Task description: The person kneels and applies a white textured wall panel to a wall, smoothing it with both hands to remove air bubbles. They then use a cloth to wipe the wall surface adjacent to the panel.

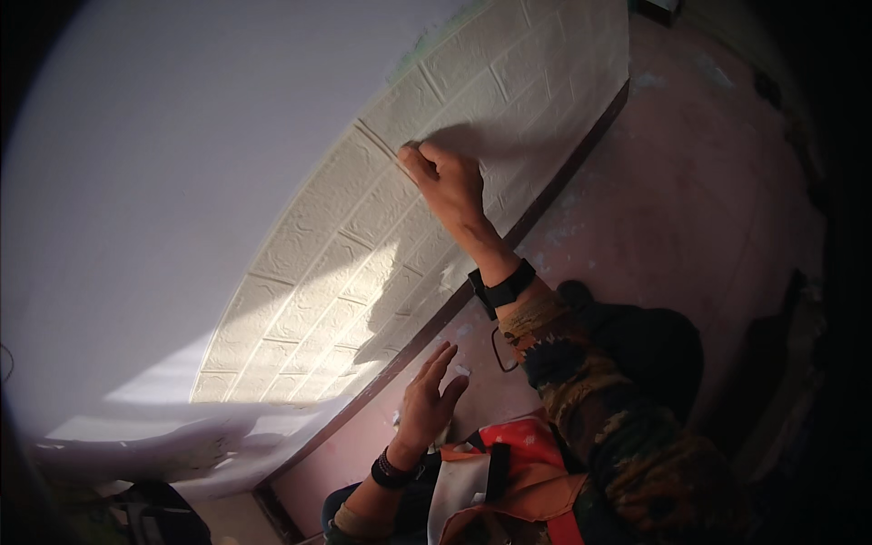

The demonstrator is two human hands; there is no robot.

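A plain pale wall (218,127) spreads left of the right hand (413,150), sunlight (173,377) striking its lower stretch. A dark baseboard (574,159) runs to the hand's right, edging a pinkish floor (690,191) with pale marks (715,70) farther out. Well apart, above and to the right, sits a dark-edged object (658,11); far below and to the left, a black object (163,513), its kind unclear.

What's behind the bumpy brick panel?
Past the edge of the brick panel, pale wall shows, with a greenish patch. Whatever is directly behind the panel is covered, so I can't tell.
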